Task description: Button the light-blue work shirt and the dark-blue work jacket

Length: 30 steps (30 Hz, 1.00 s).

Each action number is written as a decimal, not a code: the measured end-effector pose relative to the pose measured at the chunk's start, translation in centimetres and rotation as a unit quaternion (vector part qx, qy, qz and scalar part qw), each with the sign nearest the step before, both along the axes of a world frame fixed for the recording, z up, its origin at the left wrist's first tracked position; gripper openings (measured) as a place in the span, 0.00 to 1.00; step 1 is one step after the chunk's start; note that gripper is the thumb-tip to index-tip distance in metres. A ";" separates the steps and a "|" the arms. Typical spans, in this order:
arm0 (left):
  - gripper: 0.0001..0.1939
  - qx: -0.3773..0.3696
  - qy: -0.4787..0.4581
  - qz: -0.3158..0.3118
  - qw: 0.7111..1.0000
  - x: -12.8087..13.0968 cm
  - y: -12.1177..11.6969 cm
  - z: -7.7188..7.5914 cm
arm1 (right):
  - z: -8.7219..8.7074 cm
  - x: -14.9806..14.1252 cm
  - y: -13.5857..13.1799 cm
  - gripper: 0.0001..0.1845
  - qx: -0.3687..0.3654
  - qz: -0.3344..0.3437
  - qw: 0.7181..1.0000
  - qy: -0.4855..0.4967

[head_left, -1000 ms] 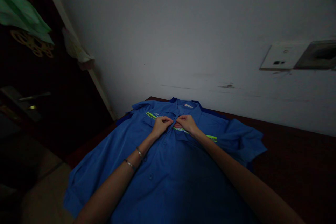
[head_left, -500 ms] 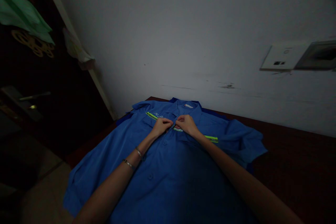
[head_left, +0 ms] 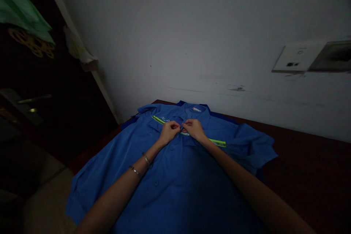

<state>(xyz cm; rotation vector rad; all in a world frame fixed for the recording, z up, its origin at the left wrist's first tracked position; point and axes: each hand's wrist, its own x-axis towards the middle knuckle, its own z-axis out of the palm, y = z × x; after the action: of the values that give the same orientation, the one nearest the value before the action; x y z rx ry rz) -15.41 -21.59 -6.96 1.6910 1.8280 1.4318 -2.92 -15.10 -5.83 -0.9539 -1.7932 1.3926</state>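
Shirt (head_left: 171, 170) lies front up on the counter (head_left: 301, 164), spreading out below its collar (head_left: 205, 115). Just below that collar, left grip (head_left: 169, 131) and right grip (head_left: 194, 128) each pinch the front placket (head_left: 170, 157), fingertips close together. Small finger moves against lightly tensioned cloth should work best here; hard tugging could crease it.
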 end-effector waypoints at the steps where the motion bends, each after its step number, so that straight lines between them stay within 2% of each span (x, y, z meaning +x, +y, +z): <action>1: 0.06 0.003 0.000 -0.002 1.000 -0.1 0.0 0.0 | 0.2 0.1 -0.1 0.07 -0.007 0.002 1.000 0.005; 5: 0.05 0.008 0.001 -0.006 1.000 -0.3 0.1 -0.1 | 0.4 0.0 -0.4 0.08 -0.052 0.001 0.998 0.033; 10: 0.06 0.009 -0.011 -0.004 1.000 -0.5 0.3 -0.4 | -0.3 -0.6 -0.2 0.09 -0.113 -0.026 0.991 0.068; 14: 0.05 0.015 -0.025 -0.007 1.000 -0.6 0.4 -0.6 | -0.9 -0.8 -0.2 0.08 -0.111 -0.041 0.991 0.065; 19: 0.06 -0.046 -0.145 -0.004 0.988 -0.9 0.5 -0.5 | -0.6 -0.5 0.2 0.07 -0.089 -0.046 0.993 0.062; 23: 0.07 -0.058 -0.253 0.005 0.966 -1.3 0.7 -0.5 | 0.7 0.2 0.7 0.08 -0.119 -0.012 0.992 0.049; 27: 0.12 -0.044 -0.262 0.015 0.964 -1.3 0.3 0.5 | 2.4 0.8 0.5 0.09 -0.150 0.003 0.987 0.057; 30: 0.17 -0.097 -0.159 -0.045 0.982 -0.8 -0.6 2.5 | 3.0 0.9 0.3 0.09 -0.146 0.006 0.987 0.073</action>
<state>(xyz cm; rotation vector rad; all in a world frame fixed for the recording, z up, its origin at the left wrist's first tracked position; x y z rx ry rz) -16.22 -22.24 -4.42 1.3455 1.6356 1.3480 -2.00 -14.81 -2.86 -0.9614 -1.5165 1.7206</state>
